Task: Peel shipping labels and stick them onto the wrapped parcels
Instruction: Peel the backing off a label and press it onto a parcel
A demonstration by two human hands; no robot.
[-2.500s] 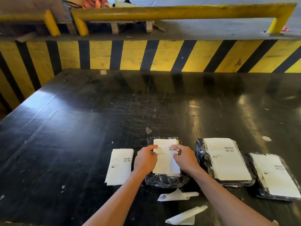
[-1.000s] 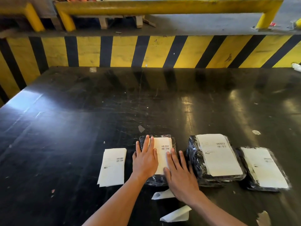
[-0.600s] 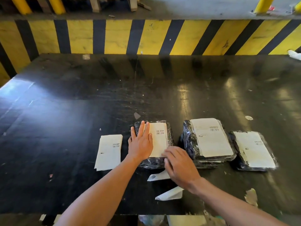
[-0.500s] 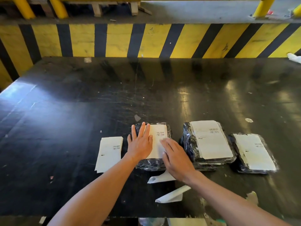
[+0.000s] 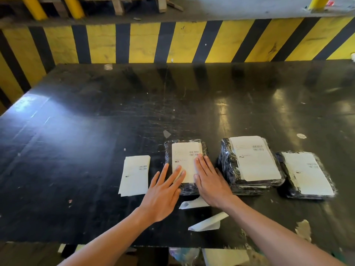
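Hands flat now, fingers straight, nothing gripped. Left hand [image 5: 163, 194] has slid back off the parcel [image 5: 185, 166]; only its fingertips press the label's [image 5: 185, 160] near-left corner. Right hand [image 5: 208, 178] has uncurled and moved up onto the label's right side, fingertips by the barcode. Parcel sits mid-table [image 5: 96, 131], label stuck on top. Label stack [image 5: 134, 176] just left of it, two labelled parcels [image 5: 251, 160] [image 5: 307, 175] to the right, peeled backings [image 5: 208, 222] near my wrists.
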